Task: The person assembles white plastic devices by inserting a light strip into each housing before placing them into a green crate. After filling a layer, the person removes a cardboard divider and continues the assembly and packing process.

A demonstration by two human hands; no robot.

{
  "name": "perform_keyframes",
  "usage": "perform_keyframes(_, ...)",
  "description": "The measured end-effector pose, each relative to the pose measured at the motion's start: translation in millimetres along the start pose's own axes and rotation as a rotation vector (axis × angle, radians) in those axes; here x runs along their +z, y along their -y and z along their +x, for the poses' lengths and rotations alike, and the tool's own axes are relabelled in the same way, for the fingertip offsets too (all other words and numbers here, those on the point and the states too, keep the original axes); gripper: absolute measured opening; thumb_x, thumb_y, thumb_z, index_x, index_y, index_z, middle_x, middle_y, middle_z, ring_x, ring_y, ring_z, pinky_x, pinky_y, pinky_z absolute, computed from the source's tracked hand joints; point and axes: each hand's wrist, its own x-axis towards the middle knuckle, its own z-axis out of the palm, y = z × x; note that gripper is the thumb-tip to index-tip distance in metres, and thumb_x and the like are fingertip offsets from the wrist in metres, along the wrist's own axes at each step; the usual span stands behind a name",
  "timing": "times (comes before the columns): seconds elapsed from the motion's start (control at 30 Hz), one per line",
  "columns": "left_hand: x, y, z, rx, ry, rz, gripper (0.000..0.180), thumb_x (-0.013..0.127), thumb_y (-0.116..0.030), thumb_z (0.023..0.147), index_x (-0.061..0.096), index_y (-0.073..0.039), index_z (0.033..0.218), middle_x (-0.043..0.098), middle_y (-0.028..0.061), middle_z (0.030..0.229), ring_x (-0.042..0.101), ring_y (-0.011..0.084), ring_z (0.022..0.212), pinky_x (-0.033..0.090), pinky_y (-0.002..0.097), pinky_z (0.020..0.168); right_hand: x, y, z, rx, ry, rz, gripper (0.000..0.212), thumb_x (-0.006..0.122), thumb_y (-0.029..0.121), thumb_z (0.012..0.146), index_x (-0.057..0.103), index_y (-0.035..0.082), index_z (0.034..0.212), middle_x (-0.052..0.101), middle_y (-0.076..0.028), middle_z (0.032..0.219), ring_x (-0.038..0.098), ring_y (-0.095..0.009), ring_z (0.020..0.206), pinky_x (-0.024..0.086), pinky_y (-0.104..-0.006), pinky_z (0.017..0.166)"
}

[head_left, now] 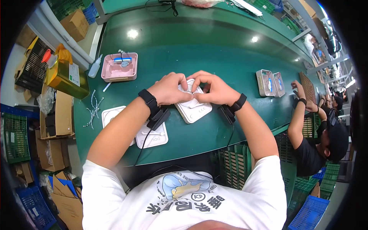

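A white plastic cover (197,113) with rounded corners and raised details lies tilted on the green bench in front of me. My left hand (168,89) grips its left side, thumb and fingers drawn together over a white part in the middle. From the other side my right hand (217,90) is closed on the same cover, its fingertips meeting the left ones. What sits between the fingertips is mostly hidden. Another white cover (157,141) rests under my left forearm, partly over or beside a further white cover (111,114).
A pink tray-like housing (134,73) holds a blue battery and wires. Near it are a squeeze bottle (95,68), twisted white wires (93,112) and a yellow metal can (63,82). Farther right lies an opened white housing (264,83); a co-worker (306,151) sits beyond.
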Motion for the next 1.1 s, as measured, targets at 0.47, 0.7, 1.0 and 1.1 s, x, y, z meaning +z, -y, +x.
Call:
perform_keyframes(0.47,-24.6,1.6,-15.3,0.423,-0.229,0.021,0.019,0.08,-0.017,0.094,0.081,-0.01,0.111,0.072,0.0097,0.117,0.071,0.0302,0.112,0.057,0.0428,0.1,10.2,19.6,-11.2,0.104,-0.222,-0.401,0.032,0.089,0.025,0.092,0.065,0.005,0.098,0.065,-0.002,0.087,0.062,-0.011,0.079,0.051,-0.029,0.066)
perform_keyframes(0.7,-15.5,-10.3,-19.5,0.487,-0.259,0.3,0.015,0.083,-0.013,0.089,0.083,-0.012,0.104,0.073,0.0073,0.121,0.07,0.0304,0.113,0.057,0.0439,0.1,13.7,6.0,-12.5,0.068,-0.13,-0.098,0.027,0.082,0.02,0.098,0.06,0.006,0.093,0.06,0.0,0.08,0.055,-0.011,0.072,0.047,-0.03,0.065)
perform_keyframes(1.0,-13.2,-23.7,-20.1,0.54,-0.251,0.445,0.007,0.084,-0.011,0.084,0.081,-0.012,0.091,0.078,0.0001,0.106,0.072,0.0254,0.106,0.059,0.0442,0.093,16.6,-1.0,-9.3,0.022,-0.12,-0.107,0.015,0.072,0.013,0.098,0.059,0.006,0.095,0.058,-0.001,0.082,0.054,-0.011,0.073,0.047,-0.0305,0.066)
perform_keyframes(1.1,-5.4,-24.5,-15.7,0.565,-0.287,0.494,0.006,0.084,-0.011,0.083,0.08,-0.011,0.088,0.077,0.0008,0.1,0.072,0.0262,0.101,0.06,0.0435,0.089,15.4,-1.8,-10.8,0.037,-0.116,-0.115,0.015,0.072,0.013,0.097,0.059,0.006,0.095,0.058,-0.001,0.082,0.053,-0.011,0.073,0.047,-0.0304,0.066)
